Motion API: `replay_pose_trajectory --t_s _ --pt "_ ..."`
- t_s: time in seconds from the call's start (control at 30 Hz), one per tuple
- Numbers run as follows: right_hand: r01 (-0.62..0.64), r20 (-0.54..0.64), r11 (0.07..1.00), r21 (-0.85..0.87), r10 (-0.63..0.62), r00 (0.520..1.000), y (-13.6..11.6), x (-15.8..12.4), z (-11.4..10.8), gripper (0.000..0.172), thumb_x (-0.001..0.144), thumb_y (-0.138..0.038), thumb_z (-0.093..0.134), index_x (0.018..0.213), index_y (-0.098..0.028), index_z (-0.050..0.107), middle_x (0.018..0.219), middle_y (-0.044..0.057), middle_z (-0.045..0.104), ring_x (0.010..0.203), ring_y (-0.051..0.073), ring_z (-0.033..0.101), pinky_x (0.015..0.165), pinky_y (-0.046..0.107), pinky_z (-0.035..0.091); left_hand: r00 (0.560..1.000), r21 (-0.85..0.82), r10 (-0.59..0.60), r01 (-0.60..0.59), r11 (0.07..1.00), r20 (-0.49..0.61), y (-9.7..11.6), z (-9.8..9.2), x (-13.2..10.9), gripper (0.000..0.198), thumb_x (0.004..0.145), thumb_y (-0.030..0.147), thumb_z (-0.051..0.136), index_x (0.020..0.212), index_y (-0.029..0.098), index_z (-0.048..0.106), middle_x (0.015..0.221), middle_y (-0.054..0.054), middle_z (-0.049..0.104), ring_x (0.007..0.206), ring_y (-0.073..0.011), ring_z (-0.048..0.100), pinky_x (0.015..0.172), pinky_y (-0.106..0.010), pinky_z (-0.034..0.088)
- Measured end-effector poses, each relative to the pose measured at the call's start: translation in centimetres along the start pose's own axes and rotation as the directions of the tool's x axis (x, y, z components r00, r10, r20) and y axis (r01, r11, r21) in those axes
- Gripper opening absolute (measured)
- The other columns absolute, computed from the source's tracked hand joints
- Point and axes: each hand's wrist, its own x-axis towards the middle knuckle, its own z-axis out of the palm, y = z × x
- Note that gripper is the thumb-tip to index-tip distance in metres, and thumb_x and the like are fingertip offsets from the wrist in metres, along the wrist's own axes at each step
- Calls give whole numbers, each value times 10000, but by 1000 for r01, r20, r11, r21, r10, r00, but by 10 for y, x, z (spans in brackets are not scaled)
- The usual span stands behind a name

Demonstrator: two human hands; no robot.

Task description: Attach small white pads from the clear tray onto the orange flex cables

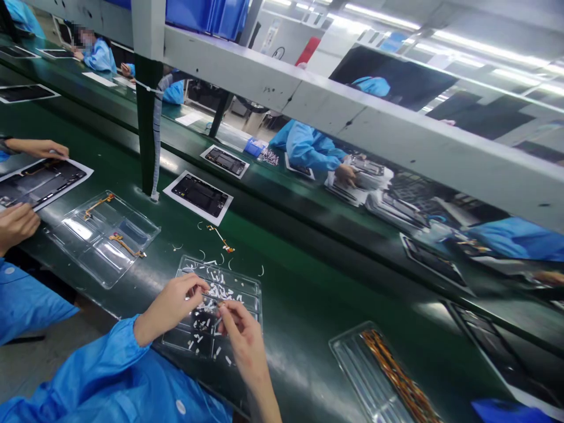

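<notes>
Your left hand (170, 305) and right hand (242, 338) meet in the lower centre of the frame, directly above a clear plastic tray (247, 286) that rests on the green tabletop (308, 305). The fingers of both hands are pinched together on a small thin strip (214, 299), which spans the short gap between the two sets of fingertips. Its long axis runs roughly left to right across the frame, with the left-hand fingers closing on its left end and the right-hand fingers on its right end, so neither hand is nearer than the other. The strip is too small to identify further. Small white scraps (215, 291) lie scattered in the tray compartments beneath your hands, and a few more lie on the tabletop just above the tray. A loose orange flex cable (221, 237) lies above these, well apart from your fingers. At the lower right of the frame a second tray (352, 376) holds a row of orange flex cables (396, 376). At the left, another tray (103, 238) holds two such cables, and a neighbouring person's hand (16, 224) rests at the frame's left edge.
</notes>
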Motion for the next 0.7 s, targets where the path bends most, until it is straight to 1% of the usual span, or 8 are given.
replay_pose_trajectory --t_s 0.1,0.2,0.27,0.37,0.43,0.5,0.6,0.7 --pt "7 -5 999 -41 -8 1000 -6 2 -2 418 861 -584 695 883 -166 687 720 15 616 601 133 527 556 232 442 999 -101 -4 7 995 38 9 -1 -1 250 925 163 568 1121 220 712 1055 -27 734 890 -163 674 778 -257 522" --pt "16 19 998 -66 -15 1000 -8 5 -1 409 853 -572 710 878 -164 703 749 31 640 625 140 539 558 232 444 997 -121 25 -16 992 72 13 1 1 144 926 239 640 1015 206 749 988 -32 733 839 -161 665 725 -248 523" --pt "-6 23 999 -36 7 1000 -8 7 -1 422 834 -580 729 888 -162 711 740 31 647 614 141 549 559 236 454 998 -99 34 -29 995 48 12 3 3 144 950 251 626 923 193 756 945 -37 734 872 -171 669 762 -260 527" --pt "-55 8 998 32 55 998 -4 9 0 450 797 -595 761 890 -157 718 709 26 647 589 142 562 558 246 475 998 -66 51 -53 996 -25 7 3 3 186 994 240 571 991 195 751 1011 -48 736 958 -178 678 869 -288 537" --pt "-67 1 996 65 67 998 -2 9 0 449 790 -592 771 890 -158 716 674 18 638 584 146 575 566 250 488 987 6 125 -125 992 -100 4 4 0 207 1012 215 535 1069 196 732 1056 -60 717 990 -176 672 899 -296 538" --pt "-66 5 994 82 66 998 -1 8 -1 443 801 -591 763 896 -161 713 630 8 630 573 151 588 572 255 497 958 162 261 -240 957 -122 4 6 -3 195 1012 202 535 1082 197 717 1024 -61 698 942 -173 665 851 -294 543" --pt "-73 22 993 92 71 997 -2 8 -2 457 815 -603 746 916 -159 718 577 3 627 551 162 606 578 270 514 903 417 428 -382 825 -20 5 10 -5 145 1007 226 567 1039 200 706 955 -53 691 856 -181 646 767 -302 528" --pt "-83 26 993 86 81 996 -4 10 -5 485 797 -621 754 921 -153 734 574 13 640 539 171 614 588 291 534 886 532 462 -407 742 34 6 13 -2 124 1005 217 568 1010 196 690 917 -46 691 824 -190 635 730 -311 510"
